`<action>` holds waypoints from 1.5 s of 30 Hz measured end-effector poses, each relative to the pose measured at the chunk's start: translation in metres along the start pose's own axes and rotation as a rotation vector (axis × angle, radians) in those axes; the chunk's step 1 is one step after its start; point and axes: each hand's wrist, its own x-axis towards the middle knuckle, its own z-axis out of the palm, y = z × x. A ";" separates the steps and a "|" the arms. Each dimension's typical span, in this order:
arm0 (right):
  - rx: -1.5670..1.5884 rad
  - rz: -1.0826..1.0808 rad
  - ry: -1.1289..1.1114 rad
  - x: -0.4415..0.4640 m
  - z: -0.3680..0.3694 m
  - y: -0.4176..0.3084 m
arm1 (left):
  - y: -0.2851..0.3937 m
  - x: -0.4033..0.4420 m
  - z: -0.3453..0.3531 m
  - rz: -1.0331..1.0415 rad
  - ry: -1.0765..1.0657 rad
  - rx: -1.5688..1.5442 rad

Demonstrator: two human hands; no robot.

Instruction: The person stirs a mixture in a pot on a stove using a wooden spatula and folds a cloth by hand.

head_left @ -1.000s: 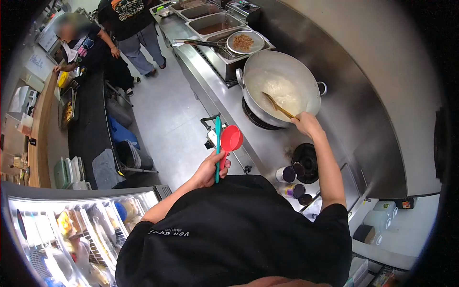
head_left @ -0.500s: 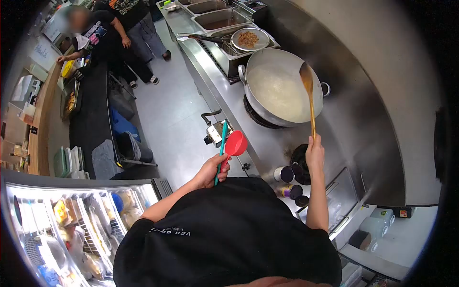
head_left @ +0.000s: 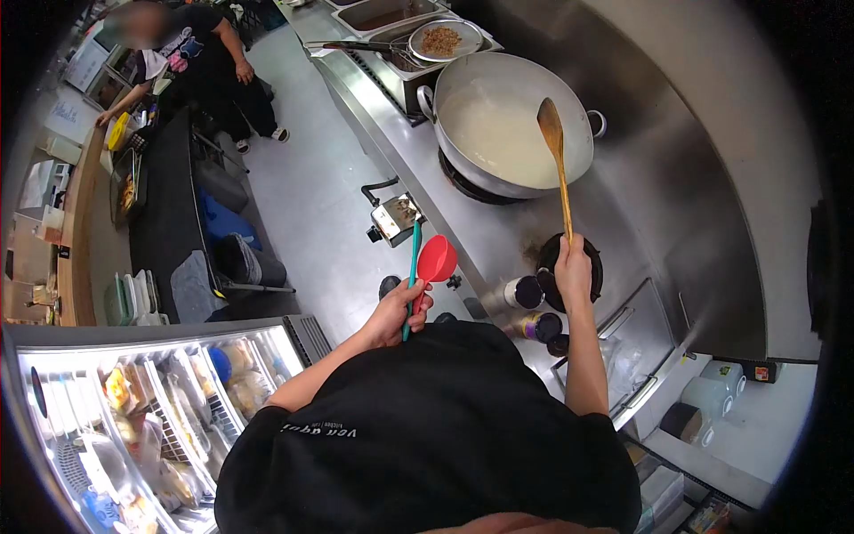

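Observation:
My right hand [head_left: 575, 267] is closed round the handle of a wooden spoon [head_left: 567, 194]. The spoon's broad brown head is over the right side of a large two-handled metal wok [head_left: 583, 158]; whether it touches the contents I cannot tell. Cloudy, pale liquid [head_left: 498, 133] fills the wok's bottom. Held together in my closed left hand [head_left: 396, 311] are a red ladle [head_left: 437, 259], bowl upward, and a slim teal utensil [head_left: 415, 247] whose kind I cannot make out. Both are in front of my body, beside the counter edge.
Behind the wok, a strainer with brown bits [head_left: 442, 41] rests by metal food pans [head_left: 382, 13]. Lidded jars [head_left: 525, 292] and a black burner [head_left: 585, 271] are near my right forearm. A lit, stocked fridge [head_left: 151, 409] is at left. Another person [head_left: 222, 71] stands across the aisle.
The view has shifted, so the wok and counter appear higher. The spoon's head stays over the wok, slightly nearer its middle. A second person at the back has mostly left view.

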 end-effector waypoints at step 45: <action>-0.550 -0.246 -0.407 0.119 -0.015 -0.128 | 0.014 0.014 -0.003 -0.024 -0.024 0.061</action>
